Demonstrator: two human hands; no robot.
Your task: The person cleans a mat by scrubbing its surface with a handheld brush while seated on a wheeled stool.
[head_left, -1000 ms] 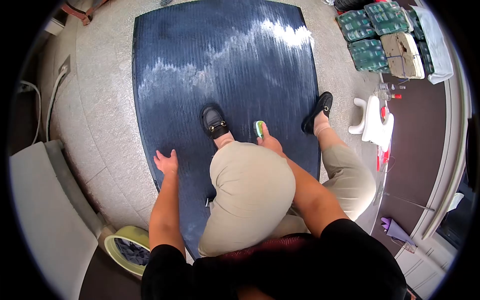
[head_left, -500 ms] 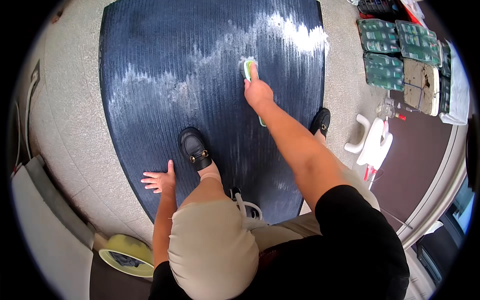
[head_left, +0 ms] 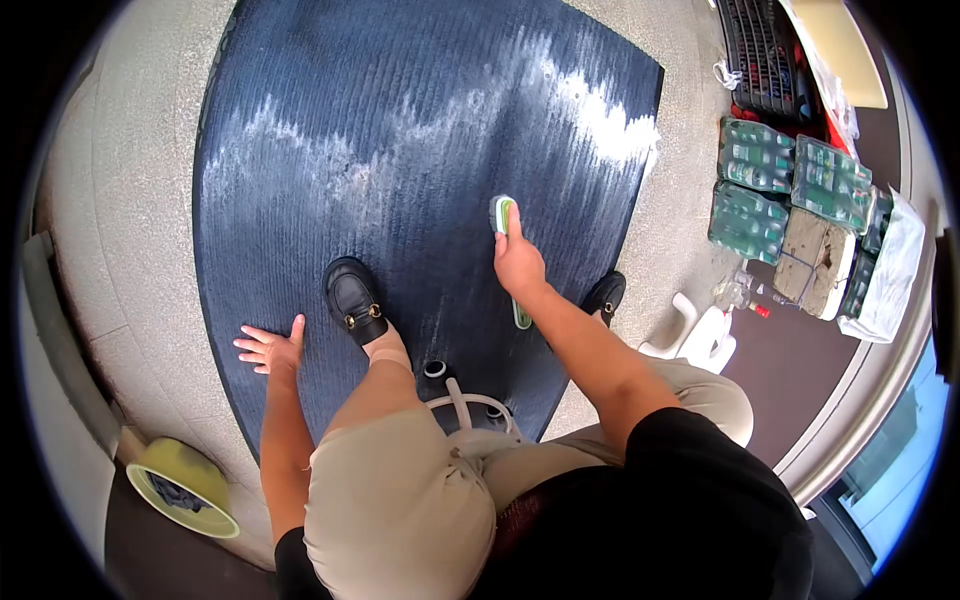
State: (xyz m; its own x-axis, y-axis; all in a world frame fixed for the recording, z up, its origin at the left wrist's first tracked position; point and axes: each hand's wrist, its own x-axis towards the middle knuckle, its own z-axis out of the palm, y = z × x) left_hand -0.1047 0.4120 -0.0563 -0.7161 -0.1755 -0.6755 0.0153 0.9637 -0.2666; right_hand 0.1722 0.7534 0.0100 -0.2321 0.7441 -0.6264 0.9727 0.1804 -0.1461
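Observation:
A dark blue ribbed mat [head_left: 440, 215] lies on the floor under my feet. My right hand [head_left: 520, 265] grips a green-and-white long-handled scrub brush [head_left: 503, 214], thumb stretched along its head, which rests on the middle of the mat. The lower end of the handle shows below my wrist. White suds [head_left: 610, 128] streak the far part of the mat, thickest at the right. Near the mat's left edge, my left hand [head_left: 275, 350] is held open, fingers spread and empty; whether it touches the mat I cannot tell.
My black loafers [head_left: 352, 300] stand on the mat. A yellow-green basin [head_left: 190, 485] with dark cloth sits at lower left. Wrapped packs of green bottles [head_left: 750, 222], a black crate [head_left: 765, 60] and a white plastic object [head_left: 705, 335] line the right side. A pale hose [head_left: 458, 405] lies between my legs.
The brush has come back toward me across the mat, away from the thick suds. My view has shifted, so floor objects appear lower. Both hands keep the same shape.

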